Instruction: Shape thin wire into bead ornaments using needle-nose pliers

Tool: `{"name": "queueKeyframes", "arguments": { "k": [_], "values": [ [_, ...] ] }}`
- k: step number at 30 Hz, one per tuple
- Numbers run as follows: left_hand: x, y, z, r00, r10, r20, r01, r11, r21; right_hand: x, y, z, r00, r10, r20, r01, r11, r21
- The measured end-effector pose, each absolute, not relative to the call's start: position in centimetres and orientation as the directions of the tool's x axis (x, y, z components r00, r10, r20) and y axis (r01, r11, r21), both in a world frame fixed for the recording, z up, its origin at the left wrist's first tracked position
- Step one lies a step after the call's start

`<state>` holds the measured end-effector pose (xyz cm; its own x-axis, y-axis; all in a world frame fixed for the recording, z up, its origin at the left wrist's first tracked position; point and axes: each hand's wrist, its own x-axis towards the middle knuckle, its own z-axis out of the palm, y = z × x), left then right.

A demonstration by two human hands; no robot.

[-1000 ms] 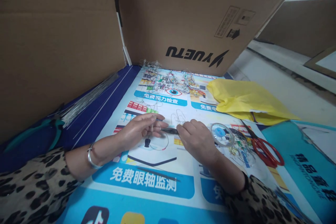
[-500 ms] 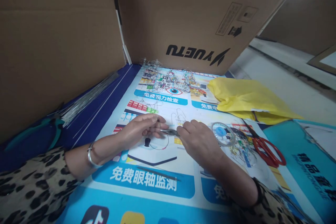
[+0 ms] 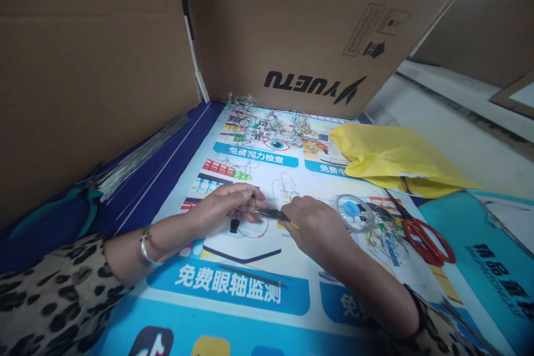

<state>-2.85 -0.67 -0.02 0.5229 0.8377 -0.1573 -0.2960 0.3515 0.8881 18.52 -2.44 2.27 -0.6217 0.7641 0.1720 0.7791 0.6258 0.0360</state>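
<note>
The left hand [image 3: 225, 206] lies on the printed poster [image 3: 233, 289] that covers the bench, its fingers curled narrow and pinching a thin wire [image 3: 255, 232], which curves away in a loop over the poster just below the fingertips. The right hand [image 3: 314, 223] is closed around small dark pliers [image 3: 272, 214]; their nose points left and meets the left fingertips where the wire is held. Whether the nose actually bites the wire is too fine to tell. A silver bangle [image 3: 144, 245] sits on the left wrist.

Just right of the right hand lies a clear round ring [image 3: 354, 213], and beyond it a scatter of small coloured bits [image 3: 384, 236] and red-handled scissors [image 3: 428, 240]. A yellow bag [image 3: 392, 161] lies further back. A tangle of bent wire pieces [image 3: 271, 128] rests at the foot of the brown cardboard box [image 3: 312, 28]. On the far left, a bundle of straight wires [image 3: 142, 156] lies beside teal-handled pliers [image 3: 58, 208].
</note>
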Motion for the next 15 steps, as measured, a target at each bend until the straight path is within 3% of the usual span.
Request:
{"name": "queueKeyframes", "arguments": {
  "k": [10,15],
  "values": [
    [-3.1,-0.8,-0.4,0.548,0.824,-0.145,-0.244,0.323,0.914,18.4,-2.8,2.7,-0.549,0.835,0.046,0.828,0.551,-0.104],
    [-3.0,-0.7,-0.2,0.515,0.848,-0.125,-0.294,0.312,0.903,18.3,-2.5,1.7,-0.609,0.773,0.176,0.787,0.617,0.013]
  ]
}}
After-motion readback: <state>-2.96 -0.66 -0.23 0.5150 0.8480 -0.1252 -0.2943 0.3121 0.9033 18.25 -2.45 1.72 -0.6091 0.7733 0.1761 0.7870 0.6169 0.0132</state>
